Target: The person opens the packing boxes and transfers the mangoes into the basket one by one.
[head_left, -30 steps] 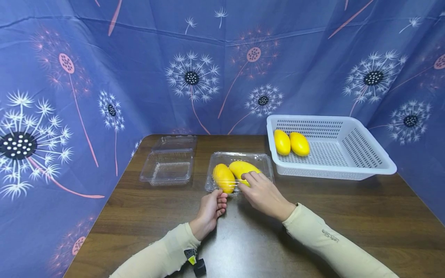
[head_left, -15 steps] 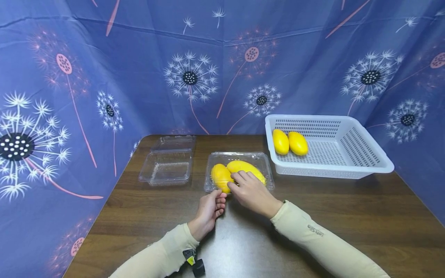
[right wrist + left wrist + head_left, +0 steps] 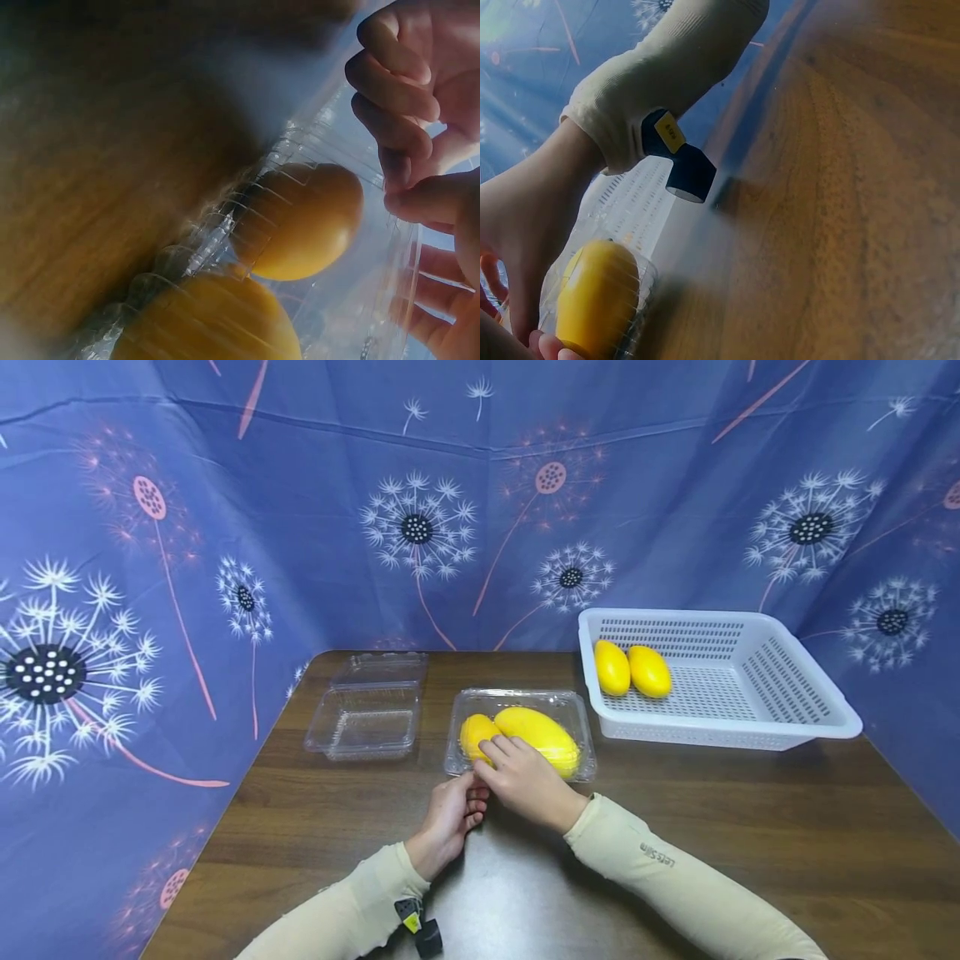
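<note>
A clear plastic clamshell box (image 3: 557,700) lies on the table in the head view, its lid down over two yellow mangoes (image 3: 537,732). At its front left edge my left hand (image 3: 447,814) pinches the rim between thumb and curled fingers. Right beside it, my right hand (image 3: 525,779) pinches the same rim, its fingers over the lid and its thumb at the edge. The two hands meet at this spot and hide part of the left mango (image 3: 476,732). Both mangoes show through the ribbed plastic wall in the right wrist view, with the left hand's fingers (image 3: 394,97) above.
To the left stands another clear clamshell box (image 3: 367,743), its lid folded back. A white slotted basket (image 3: 720,731) sits at the back right, holding two mangoes (image 3: 630,670) at its left end. A patterned blue cloth (image 3: 480,568) hangs behind the wooden table (image 3: 712,810).
My right hand has slid left along the front rim until it meets the left hand, uncovering more of the right mango. The left hand has kept its place.
</note>
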A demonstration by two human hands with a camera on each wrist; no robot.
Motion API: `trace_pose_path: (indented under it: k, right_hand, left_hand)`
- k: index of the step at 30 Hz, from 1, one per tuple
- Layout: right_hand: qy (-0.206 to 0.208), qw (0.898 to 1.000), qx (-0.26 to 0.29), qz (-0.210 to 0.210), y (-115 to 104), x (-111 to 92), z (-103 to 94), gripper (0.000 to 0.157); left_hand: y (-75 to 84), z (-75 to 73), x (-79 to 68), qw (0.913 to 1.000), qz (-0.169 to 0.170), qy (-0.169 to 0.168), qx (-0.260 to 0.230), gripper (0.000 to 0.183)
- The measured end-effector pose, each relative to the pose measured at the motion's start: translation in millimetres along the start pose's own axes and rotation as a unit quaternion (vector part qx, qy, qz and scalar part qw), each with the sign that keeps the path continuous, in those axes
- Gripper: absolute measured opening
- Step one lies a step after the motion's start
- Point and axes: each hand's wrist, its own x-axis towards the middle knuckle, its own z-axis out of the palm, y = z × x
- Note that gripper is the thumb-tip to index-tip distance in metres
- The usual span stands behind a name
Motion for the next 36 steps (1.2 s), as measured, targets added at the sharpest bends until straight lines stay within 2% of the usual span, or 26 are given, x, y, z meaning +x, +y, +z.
trace_pose_path:
  k: [3,8,12,16,20,22,27,31,36]
  right_hand:
    - [0.001,1.000,-0.006,-0.005,-0.5,0.2,1.1,0.008]
    - [0.029,0.999,-0.017,-0.016,0.5,1.4,2.3,0.015]
    - [0.048,0.998,-0.017,-0.030,3.6,6.1,-0.2,0.009]
    - [0.062,0.997,-0.001,-0.042,10.4,9.6,-3.9,0.024]
    - [0.098,0.995,0.023,-0.014,21.0,16.6,-17.2,0.030]
    - [0.104,0.994,0.041,0.011,27.4,22.7,-27.5,0.028]
    - [0.053,0.996,0.063,0.043,38.4,28.1,-41.6,0.029]
    - [0.016,0.996,0.076,0.048,38.9,20.3,-41.3,0.034]
    - [-0.017,0.995,0.075,0.062,38.9,10.6,-41.2,0.037]
  left_hand:
    - [-0.9,-0.1,1.6,1.0000,0.001,-0.002,-0.001,0.024]
    - [-0.1,0.4,2.8,0.9999,0.011,-0.004,0.000,0.027]
    - [2.8,2.8,2.1,0.9998,0.019,0.006,-0.002,0.028]
    - [7.0,5.9,-0.7,0.9996,0.027,0.010,-0.007,0.027]
    - [9.6,6.1,-4.4,0.9999,0.015,0.004,0.000,0.020]
    - [10.4,5.3,-5.9,1.0000,0.004,0.000,0.005,0.024]
    - [12.0,3.7,-8.6,0.9996,-0.018,-0.017,0.016,0.038]
    - [10.1,1.3,-10.1,0.9990,-0.033,-0.017,0.026,0.037]
    - [6.5,-2.0,-11.0,0.9991,-0.036,-0.018,0.014,0.033]
